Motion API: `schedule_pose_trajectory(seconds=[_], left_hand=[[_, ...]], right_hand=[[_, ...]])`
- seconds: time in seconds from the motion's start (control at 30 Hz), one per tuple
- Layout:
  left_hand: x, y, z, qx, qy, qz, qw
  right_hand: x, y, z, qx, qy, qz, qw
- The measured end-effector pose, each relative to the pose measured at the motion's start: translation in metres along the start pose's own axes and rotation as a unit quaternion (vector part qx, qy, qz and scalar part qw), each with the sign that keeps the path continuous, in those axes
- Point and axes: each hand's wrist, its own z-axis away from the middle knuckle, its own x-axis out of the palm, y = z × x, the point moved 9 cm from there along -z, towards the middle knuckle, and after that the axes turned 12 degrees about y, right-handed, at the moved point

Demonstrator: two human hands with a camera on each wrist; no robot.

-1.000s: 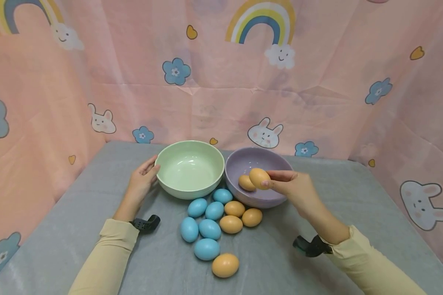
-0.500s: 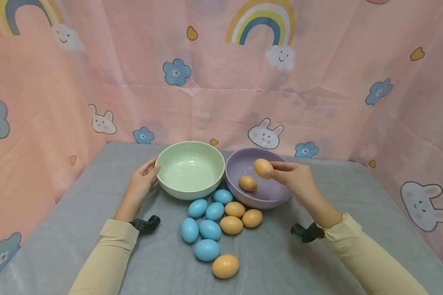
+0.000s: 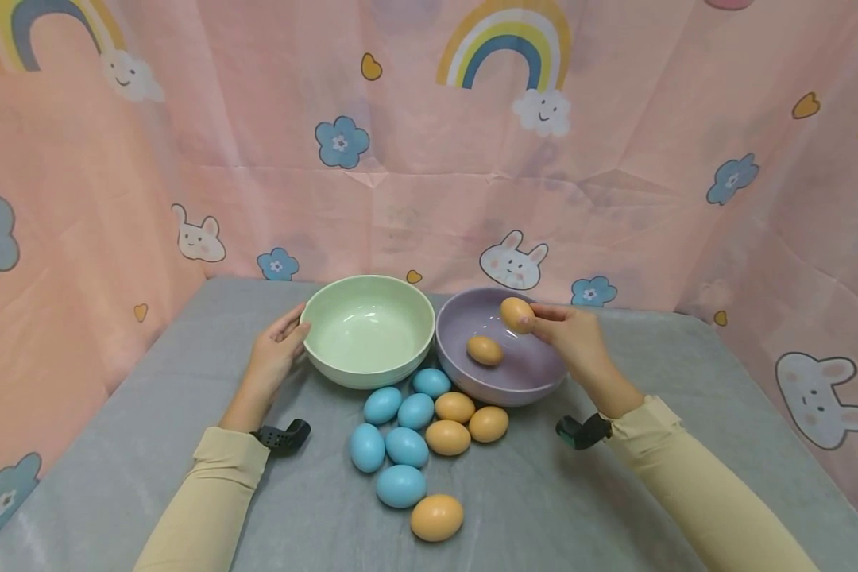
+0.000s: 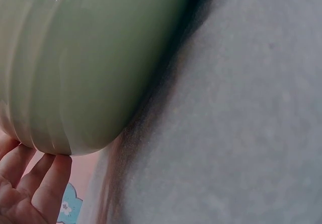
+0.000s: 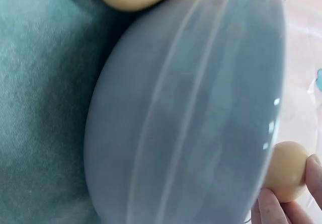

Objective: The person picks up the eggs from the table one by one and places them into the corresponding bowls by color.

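My right hand [image 3: 575,340] pinches an orange egg [image 3: 516,314] between thumb and fingertips, over the far right part of the purple bowl [image 3: 465,381]. The right wrist view shows that egg [image 5: 287,172] beside the bowl's rim. Another orange egg [image 3: 485,350] lies inside the purple bowl. My left hand [image 3: 272,349] holds the left side of the light green bowl [image 3: 368,334], thumb at the rim. In the left wrist view, the fingers [image 4: 53,186] touch its outer wall; the thumb cannot be made out there. No eggs show inside the green bowl.
Several blue eggs [image 3: 406,446] and several orange eggs [image 3: 448,438] lie on the grey cloth [image 3: 314,508] before the bowls. One orange egg [image 3: 437,518] lies nearest the front. The two bowls stand side by side. A pink printed curtain [image 3: 415,199] hangs behind.
My right hand has moved the pinched egg away from me and slightly right over the purple bowl. The egg inside has shifted slightly right. My left hand stays on the green bowl.
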Motion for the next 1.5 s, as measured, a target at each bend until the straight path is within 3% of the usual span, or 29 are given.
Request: schedule_pose_trajectory(seconds=[0.43, 1.13, 1.5], left_hand=[[-0.001, 0.001, 0.0, 0.004, 0.003, 0.0, 1.0], [0.001, -0.001, -0.003, -0.002, 0.003, 0.008, 1.0], [0.0, -0.004, -0.004, -0.006, 0.007, 0.018, 0.9998]], right_hand=[[0.006, 0.014, -0.021, 0.029, 0.029, -0.013, 0.9991], [0.019, 0.026, -0.041, 0.001, 0.061, 0.028, 0.9977], [0.028, 0.037, -0.042, 0.046, 0.058, 0.014, 0.9972]])
